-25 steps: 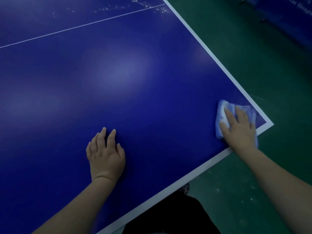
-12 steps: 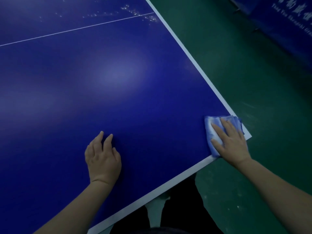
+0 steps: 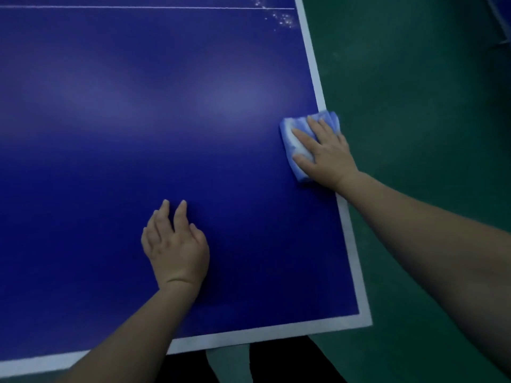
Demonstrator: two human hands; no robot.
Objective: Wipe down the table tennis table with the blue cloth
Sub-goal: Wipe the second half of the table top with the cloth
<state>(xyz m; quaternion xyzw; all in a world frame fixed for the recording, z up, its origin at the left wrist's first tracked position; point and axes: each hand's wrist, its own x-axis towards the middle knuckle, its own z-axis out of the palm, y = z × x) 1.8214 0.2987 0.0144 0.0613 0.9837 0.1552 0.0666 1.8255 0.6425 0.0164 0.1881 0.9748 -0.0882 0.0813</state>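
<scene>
The dark blue table tennis table (image 3: 138, 120) with white edge lines fills most of the view. A folded blue cloth (image 3: 293, 139) lies on the table's right edge, part of it over the white side line. My right hand (image 3: 326, 153) presses flat on the cloth, fingers straight and spread. My left hand (image 3: 177, 247) rests palm down on the bare table surface, nearer the front edge, fingers relaxed and holding nothing.
The table's near right corner (image 3: 365, 319) shows at lower right. White specks (image 3: 282, 19) dot the surface near the thin white line at the top right. Green floor (image 3: 414, 106) lies to the right of the table. My dark trousers (image 3: 276, 363) show below the front edge.
My right hand has slid the cloth from the near right corner up along the right edge. The view has turned, so the table edges look squarer. My left hand has stayed flat on the table.
</scene>
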